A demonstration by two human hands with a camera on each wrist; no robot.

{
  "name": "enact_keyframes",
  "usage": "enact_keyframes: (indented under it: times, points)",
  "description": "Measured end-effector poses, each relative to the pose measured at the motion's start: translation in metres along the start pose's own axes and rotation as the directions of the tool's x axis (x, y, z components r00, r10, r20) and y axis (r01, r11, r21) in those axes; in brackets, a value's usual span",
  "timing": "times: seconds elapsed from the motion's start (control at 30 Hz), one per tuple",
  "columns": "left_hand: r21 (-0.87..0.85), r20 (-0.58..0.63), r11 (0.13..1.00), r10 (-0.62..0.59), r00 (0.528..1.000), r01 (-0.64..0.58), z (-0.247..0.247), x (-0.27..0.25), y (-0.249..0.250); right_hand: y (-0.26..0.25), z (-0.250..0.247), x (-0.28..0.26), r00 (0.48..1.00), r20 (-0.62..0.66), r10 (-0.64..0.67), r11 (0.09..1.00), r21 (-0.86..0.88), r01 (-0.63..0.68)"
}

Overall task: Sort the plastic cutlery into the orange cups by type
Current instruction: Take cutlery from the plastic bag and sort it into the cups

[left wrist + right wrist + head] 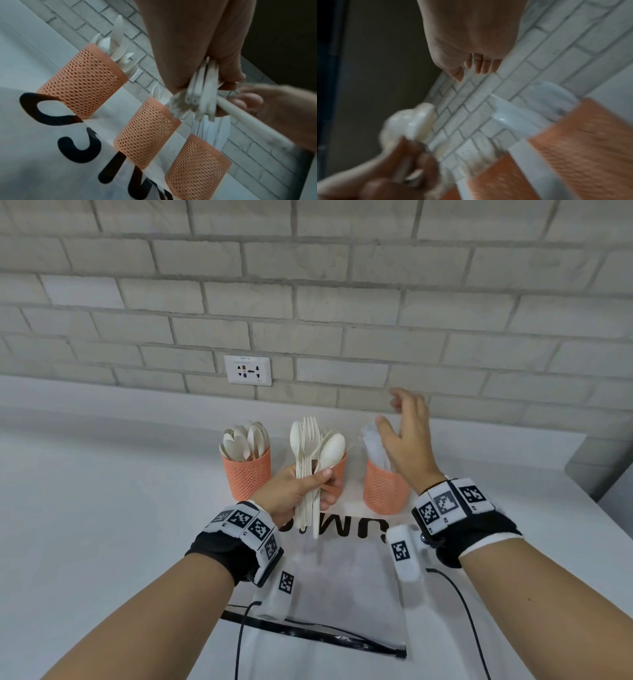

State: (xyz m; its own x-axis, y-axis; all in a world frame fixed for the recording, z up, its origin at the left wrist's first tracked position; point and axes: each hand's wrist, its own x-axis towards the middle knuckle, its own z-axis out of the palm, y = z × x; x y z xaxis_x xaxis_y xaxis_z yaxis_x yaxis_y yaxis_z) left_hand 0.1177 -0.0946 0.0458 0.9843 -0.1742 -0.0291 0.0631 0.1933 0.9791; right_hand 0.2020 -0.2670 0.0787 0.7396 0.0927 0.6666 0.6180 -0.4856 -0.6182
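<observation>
My left hand (pixel 301 491) clamps its fingers on mixed cutlery (pixel 310 463), my right hand (pixel 407 440) hovers fingers apart, and only the left wrist view shows the bag's (pixel 34 155) unreadable black lettering.

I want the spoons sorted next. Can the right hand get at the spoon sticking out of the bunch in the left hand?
Probably yes. The right hand is open and holds nothing, raised above the right cup. The spoon leans out of the bunch toward it, bowl exposed, nothing between them.
</observation>
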Motion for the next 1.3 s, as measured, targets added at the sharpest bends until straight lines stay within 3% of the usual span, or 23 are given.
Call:
enact_keyframes:
  times: [0.03,0.1,0.2,0.37,0.6,0.7,0.87,1.07,1.17,1.3]
  points:
    - [0.018,-0.004,1.0,-0.002,1.0,0.002,0.001,0.0,0.0,-0.014,0.001,0.0,0.998,0.026,-0.057,0.996,0.075,0.055]
    - [0.064,-0.002,0.998,0.008,1.0,-0.008,0.005,-0.002,0.002,-0.042,0.005,-0.005,0.974,0.207,-0.097,0.98,0.191,0.057]
    - [0.145,-0.023,0.989,0.041,0.999,-0.038,0.008,-0.001,0.0,-0.061,0.018,-0.013,0.882,0.472,-0.008,0.995,0.09,-0.038]
    - [0.229,-0.043,0.972,0.061,0.997,-0.05,0.0,-0.002,-0.003,-0.064,0.026,-0.018,0.835,0.529,0.15,0.934,0.2,-0.295]
    - [0.206,0.012,0.976,0.069,0.998,-0.07,0.0,-0.015,0.003,-0.064,0.029,-0.021,0.795,0.547,0.264,0.842,0.271,-0.466]
    - [0.186,-0.06,0.98,0.08,0.995,-0.067,-0.009,-0.017,0.004,-0.067,0.024,-0.017,0.805,0.554,0.214,0.85,0.301,-0.433]
    - [0.126,-0.161,0.987,0.121,0.98,-0.101,-0.025,-0.017,0.008,-0.068,0.008,0.004,0.865,0.486,0.126,0.903,0.306,-0.303]
    - [0.069,-0.168,0.99,0.134,0.977,-0.124,-0.037,-0.02,0.006,-0.068,-0.007,0.029,0.971,0.237,-0.017,0.997,0.073,-0.001]
    - [0.085,-0.164,0.991,0.121,0.979,-0.108,-0.041,-0.021,0.006,-0.063,0.002,0.029,0.984,0.156,-0.081,0.997,0.014,0.08]
    - [0.094,-0.156,0.991,0.104,0.982,-0.09,-0.045,-0.021,0.007,-0.045,0.032,0.02,0.967,0.244,-0.074,0.982,-0.148,0.113]
